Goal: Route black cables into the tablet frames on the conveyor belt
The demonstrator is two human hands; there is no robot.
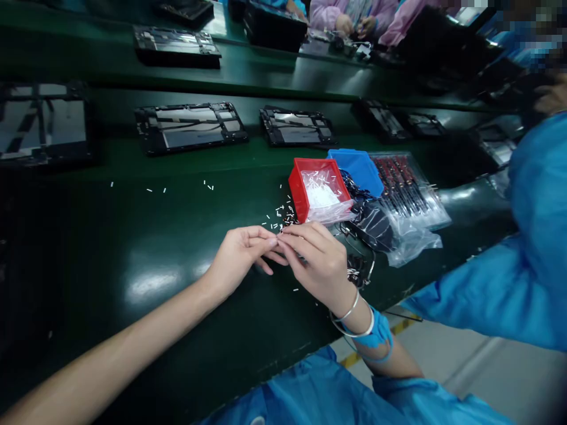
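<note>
My left hand point(241, 255) and my right hand point(315, 262) meet fingertip to fingertip just above the dark green belt point(133, 248). Both pinch a tiny part between thumb and forefinger; it is too small to name. My right wrist carries silver bangles and a blue strap point(374, 333). Just beyond the fingertips lies a scatter of small white and dark bits point(280, 218). A red bin point(318, 189) with clear plastic in it stands right behind them.
A blue bin point(358, 168) and clear bags of red-handled parts point(407, 189) lie right of the red bin. Open tablet frames point(189, 126) point(297, 126) rest further back on the belt. A blue-gowned person point(522, 260) is at my right; other workers sit at the far side.
</note>
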